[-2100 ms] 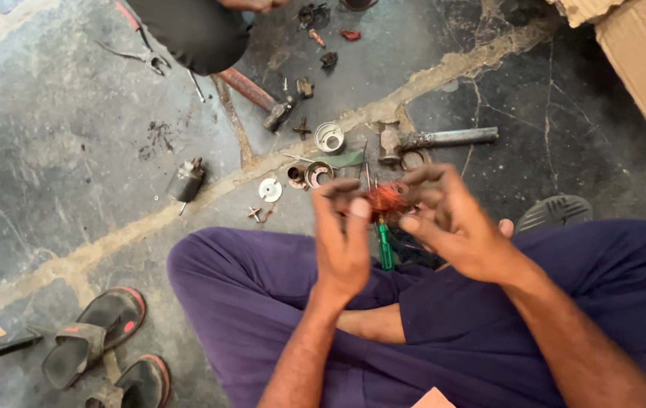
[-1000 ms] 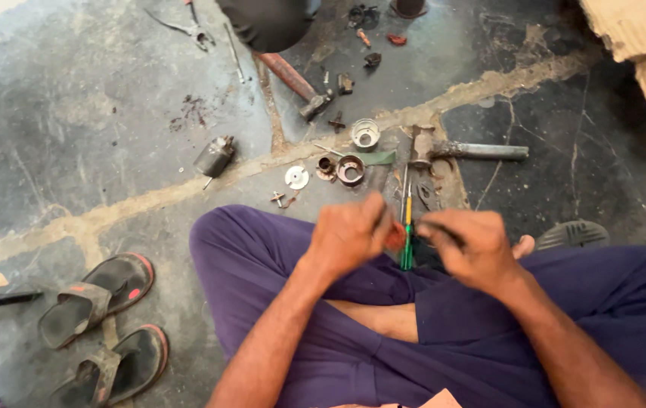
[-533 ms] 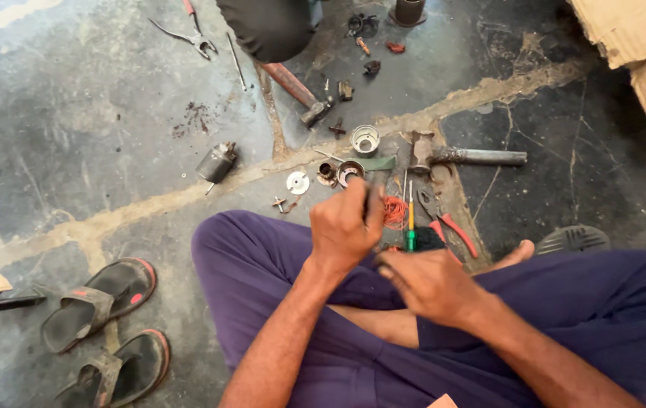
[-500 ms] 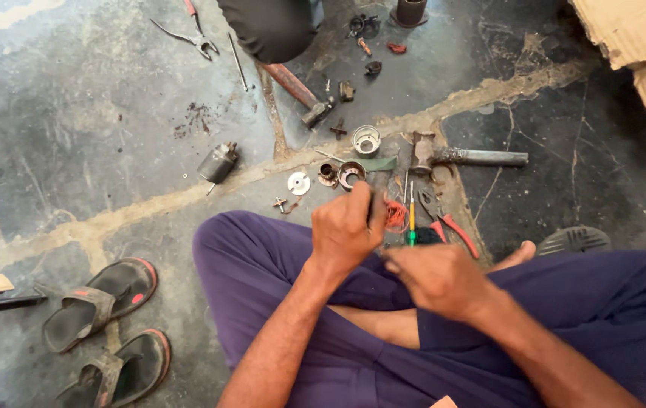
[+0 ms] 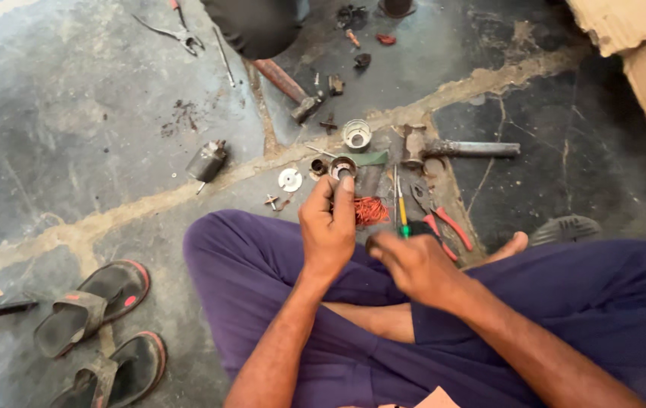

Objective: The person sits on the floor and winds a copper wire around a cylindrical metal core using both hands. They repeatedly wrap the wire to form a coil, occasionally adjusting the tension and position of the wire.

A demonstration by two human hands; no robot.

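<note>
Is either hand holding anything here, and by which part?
The left hand pinches something small between thumb and fingertips, but it is too hidden to name. The right hand is blurred, closed beside the green-handled screwdriver; whether it holds anything cannot be told.

A: Where does the view look from?

B: From the person's own head, pointing steeply down over the crossed legs in purple trousers (image 5: 277, 302) to the stone floor (image 5: 73, 113).

A: Which way does it face?

B: Forward and down. The body fills the bottom edge, and the floor runs away toward the top, where a torn cardboard box (image 5: 640, 45) cuts the right corner.

A: How near?

B: Close. The left hand (image 5: 328, 227) and right hand (image 5: 407, 261) sit near the middle, large in frame; a pair of sandals (image 5: 100, 332) lies at lower left.

A: Any second view?

B: No, just this one.
</note>
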